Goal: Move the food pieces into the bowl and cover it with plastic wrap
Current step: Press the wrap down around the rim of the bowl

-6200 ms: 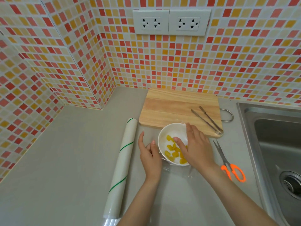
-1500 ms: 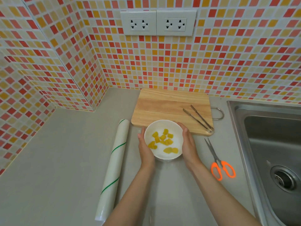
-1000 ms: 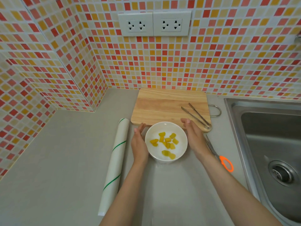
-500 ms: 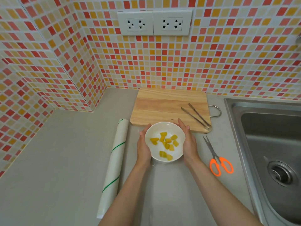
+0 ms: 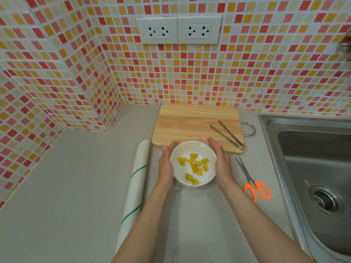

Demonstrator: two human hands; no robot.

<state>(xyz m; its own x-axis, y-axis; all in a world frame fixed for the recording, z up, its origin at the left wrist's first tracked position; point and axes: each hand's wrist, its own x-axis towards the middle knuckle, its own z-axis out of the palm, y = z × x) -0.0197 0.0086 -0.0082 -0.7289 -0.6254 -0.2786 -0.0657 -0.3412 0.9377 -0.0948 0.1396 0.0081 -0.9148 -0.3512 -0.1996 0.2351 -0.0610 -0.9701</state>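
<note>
1. White ceramic: the bowl (image 5: 192,163) sits at the centre of the frame, just below the near edge of the wooden cutting board (image 5: 195,126), with the yellow food pieces (image 5: 196,168) inside it.
2. Your left hand (image 5: 167,166) lies against the bowl's left side and your right hand (image 5: 221,164) against its right side. The fingers are nearly straight and cup the wall rather than curl round it, so both hands are flat and relaxed, not clenched.
3. Compared with half a second ago, your hands sit much as they did, with both sets of fingertips reaching slightly further up the frame, to the board's edge. A second ago they stood apart from the bowl.
4. Clear plastic wrap (image 5: 178,186) shows as a crinkled bit at the bowl's lower left rim. Whether it fully seals the top, I cannot tell.
5. The wrap roll (image 5: 135,186) lies left of your left arm, running towards the lower centre of the frame.
6. Metal tongs (image 5: 227,134) rest on the board's right part.
7. Orange-handled scissors (image 5: 252,182) lie right of your right hand, between it and the steel sink (image 5: 269,141) at the right edge.
</note>
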